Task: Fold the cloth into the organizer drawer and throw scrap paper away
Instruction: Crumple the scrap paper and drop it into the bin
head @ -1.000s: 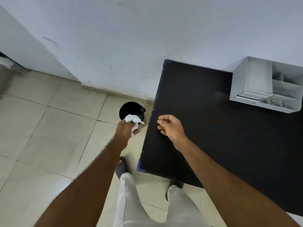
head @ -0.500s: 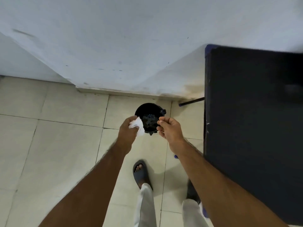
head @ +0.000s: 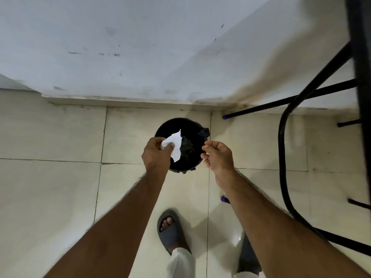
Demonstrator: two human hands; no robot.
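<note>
A round black bin (head: 190, 127) lined with a dark bag stands on the tiled floor close to the wall. My left hand (head: 157, 155) hovers over its near left rim, pinching a crumpled white scrap paper (head: 175, 144) that hangs above the bin's opening. At the bin's right rim my right hand (head: 217, 156) is held with fingers loosely curled and apart, holding nothing. The cloth and the organizer drawer are out of view.
A black table's edge (head: 361, 77) and its curved black legs (head: 282, 157) run down the right side. The white wall (head: 140, 47) meets the floor just behind the bin. My feet in grey slides (head: 170, 231) stand on the pale tiles below.
The view has swung left and down from the tabletop onto the bin, which looks larger and nearer. Both hands now sit over the bin, the paper above its opening.
</note>
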